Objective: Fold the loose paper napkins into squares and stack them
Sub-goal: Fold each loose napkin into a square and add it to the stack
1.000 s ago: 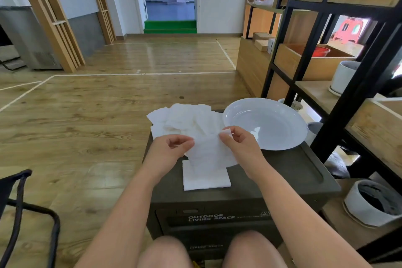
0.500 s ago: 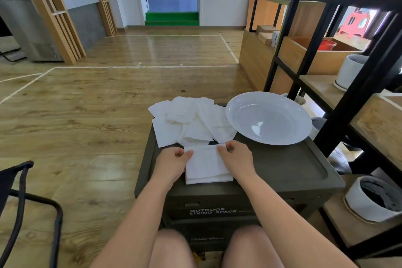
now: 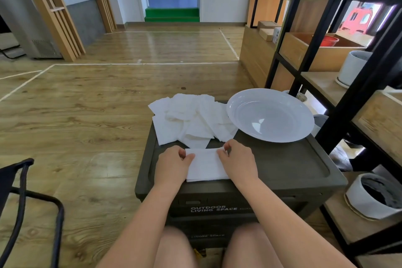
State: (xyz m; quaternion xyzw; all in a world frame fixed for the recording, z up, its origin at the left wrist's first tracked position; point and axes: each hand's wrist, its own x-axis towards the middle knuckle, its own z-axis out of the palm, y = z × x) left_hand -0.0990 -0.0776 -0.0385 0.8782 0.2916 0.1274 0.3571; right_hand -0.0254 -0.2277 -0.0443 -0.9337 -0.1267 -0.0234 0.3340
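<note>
The folded napkin point(image 3: 205, 164) now lies flat on the dark storage box point(image 3: 282, 165), at its near edge, squared on top of the small stack begun there. A second ago the same sheet was held up off the box between both hands, half open; half a second ago it was coming down onto the stack. It has since been lowered and aligned.

The left hand point(image 3: 171, 164) pinches the napkin's far left corner between thumb and forefinger. The right hand point(image 3: 238, 160) pinches the far right corner in the same manner. Both hands rest on the box lid, either side of the stack.

The loose napkins point(image 3: 189, 119) remain heaped at the far left of the box, overhanging its far edge. The white plate point(image 3: 269, 114) sits at the far right of the box, touching that heap.

Judgement: one more napkin is folded and stacked; the heap is still sizeable, so the task appears to be at an early stage. The hands have yet to let go.
</note>
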